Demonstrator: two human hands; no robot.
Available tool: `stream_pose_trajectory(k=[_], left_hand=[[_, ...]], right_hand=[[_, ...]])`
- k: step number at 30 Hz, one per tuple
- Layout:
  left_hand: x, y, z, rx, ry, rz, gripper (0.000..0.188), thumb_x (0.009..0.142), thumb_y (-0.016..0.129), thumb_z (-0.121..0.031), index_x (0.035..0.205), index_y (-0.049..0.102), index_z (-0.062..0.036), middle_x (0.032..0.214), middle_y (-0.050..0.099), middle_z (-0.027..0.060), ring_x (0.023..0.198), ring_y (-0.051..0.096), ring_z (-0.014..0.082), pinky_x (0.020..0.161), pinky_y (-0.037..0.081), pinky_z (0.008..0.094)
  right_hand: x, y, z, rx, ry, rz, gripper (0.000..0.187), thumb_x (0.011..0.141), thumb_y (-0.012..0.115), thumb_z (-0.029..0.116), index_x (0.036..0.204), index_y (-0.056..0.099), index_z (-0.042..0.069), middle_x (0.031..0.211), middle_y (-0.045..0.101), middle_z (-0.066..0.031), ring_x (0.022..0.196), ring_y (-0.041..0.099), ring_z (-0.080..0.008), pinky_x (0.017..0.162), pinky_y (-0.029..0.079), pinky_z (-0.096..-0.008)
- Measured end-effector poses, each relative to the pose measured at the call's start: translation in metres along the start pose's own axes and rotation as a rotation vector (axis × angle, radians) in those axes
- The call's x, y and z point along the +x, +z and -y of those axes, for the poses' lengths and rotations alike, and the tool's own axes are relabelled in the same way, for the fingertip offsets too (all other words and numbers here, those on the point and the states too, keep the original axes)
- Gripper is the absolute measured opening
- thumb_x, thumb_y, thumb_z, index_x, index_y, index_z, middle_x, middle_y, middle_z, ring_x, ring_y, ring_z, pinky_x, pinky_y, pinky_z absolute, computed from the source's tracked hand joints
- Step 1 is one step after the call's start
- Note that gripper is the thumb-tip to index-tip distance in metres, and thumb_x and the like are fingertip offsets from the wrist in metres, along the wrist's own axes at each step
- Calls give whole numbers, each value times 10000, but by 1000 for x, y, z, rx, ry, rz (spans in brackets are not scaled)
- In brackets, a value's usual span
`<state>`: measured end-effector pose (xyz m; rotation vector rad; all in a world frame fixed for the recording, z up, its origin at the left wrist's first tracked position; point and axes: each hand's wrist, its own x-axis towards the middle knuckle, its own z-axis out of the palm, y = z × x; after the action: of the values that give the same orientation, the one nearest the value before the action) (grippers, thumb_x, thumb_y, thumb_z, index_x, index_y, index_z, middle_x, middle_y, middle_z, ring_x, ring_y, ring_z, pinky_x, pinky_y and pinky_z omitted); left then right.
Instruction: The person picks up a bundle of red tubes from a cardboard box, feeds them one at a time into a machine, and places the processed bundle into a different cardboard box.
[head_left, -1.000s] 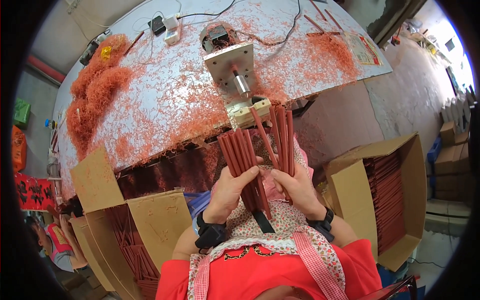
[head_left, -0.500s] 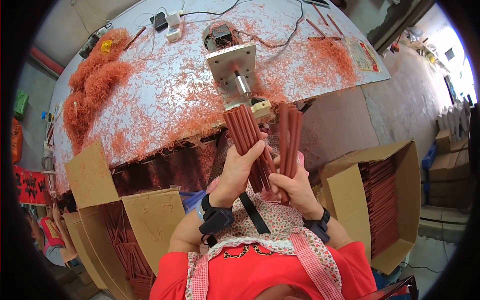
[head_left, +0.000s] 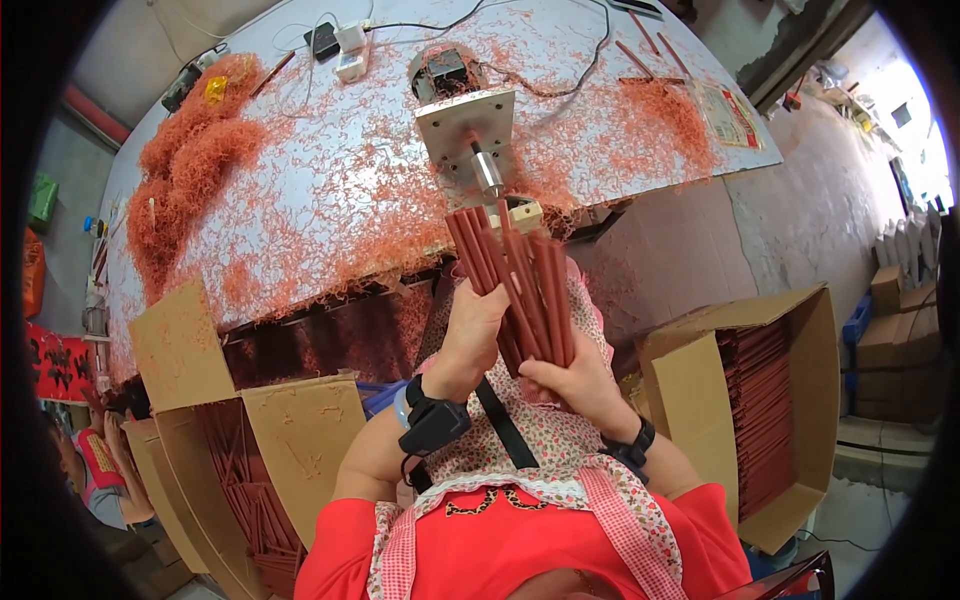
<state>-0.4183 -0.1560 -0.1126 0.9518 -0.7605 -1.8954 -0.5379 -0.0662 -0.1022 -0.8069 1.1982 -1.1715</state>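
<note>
Both my hands grip reddish-brown sticks in front of my apron, just short of the table's front edge. My left hand point(head_left: 472, 335) is wrapped round one bundle of sticks point(head_left: 470, 240), thumb across it. Lower on the right, my right hand point(head_left: 575, 378) is closed round the lower part of a second bundle, whose tops point(head_left: 548, 265) are slightly blurred. The two bundles meet and overlap between my hands. Beyond their upper ends stands a motor point(head_left: 447, 75) with a square metal plate point(head_left: 465, 122) and a steel spindle point(head_left: 487, 172). A pale block point(head_left: 522, 216) sits under the spindle.
Orange-red shavings point(head_left: 205, 150) are heaped on the white table point(head_left: 330, 150) and scattered over it. An open carton point(head_left: 700, 420) of stacked sticks stands at right, another carton point(head_left: 305, 420) with loose sticks at left. Another person point(head_left: 105, 470) is at far left.
My right hand has brought its bundle leftward against the one in my left hand, closing the gap between them. The left hand has barely moved.
</note>
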Motion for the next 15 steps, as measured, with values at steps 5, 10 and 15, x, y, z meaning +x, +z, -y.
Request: stream_pose_trajectory(k=[5,10,15], left_hand=[[-7,6,1,-64,-86,-35,243,875,619,-147,1086,584,-33,955,638,45,830,615,133,740,497,282],[-10,0,3,-4,-139,2,258,865,634,-164,1080,586,-29,932,640,40,800,614,127,719,499,267],[-40,-10,8,-31,-246,29,263,850,659,-185,1045,603,-18,881,644,41,742,609,115,686,492,248]], right_hand=[[-2,-1,-6,-494,-317,-80,443,774,671,56,1182,506,4,835,616,-46,601,545,-74,551,448,-207],[-7,-7,6,-16,69,-44,427,789,652,46,1192,520,-2,828,603,-36,612,541,-64,563,449,-204],[15,-6,28,9,105,43,363,815,624,77,1158,541,-12,744,576,-17,599,533,-58,544,437,-199]])
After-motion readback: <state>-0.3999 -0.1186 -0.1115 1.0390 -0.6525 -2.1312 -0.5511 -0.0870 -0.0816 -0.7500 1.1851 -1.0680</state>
